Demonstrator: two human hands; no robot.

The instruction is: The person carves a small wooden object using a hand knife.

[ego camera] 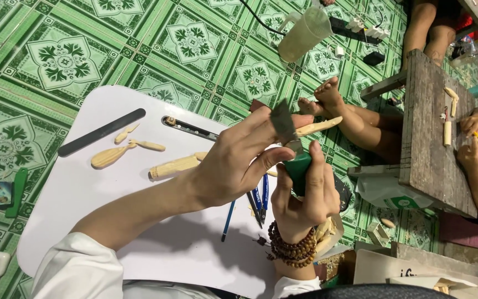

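The person is sitting over a white lap table [112, 221], both hands raised above it, close together so that one can be working against what the other holds. The right hand [305, 196], with a string of brown wooden beads [290, 247] at its wrist, is closing round the green handle [297, 166] of a carving knife, thumb up along it, likely for control of the short blade. The left hand [239, 160] is reaching across from the white sleeve [78, 271]; its fingers are pinching a thin pale wooden piece [319, 127] that sticks out to the right, and a flat grey bit [283, 123] is showing at the fingertips, blade or scraper I cannot tell. Beneath the hands, pens and pencils [258, 202] are lying together. Further out on the table, carved wooden blanks [112, 156] and a longer stick [175, 166] are lying within reach beside a dark flat file [102, 132]. Beyond, on the green patterned tile floor [62, 61], a plastic jug [304, 34] is standing, and another person is working at a rough wooden bench [432, 133].
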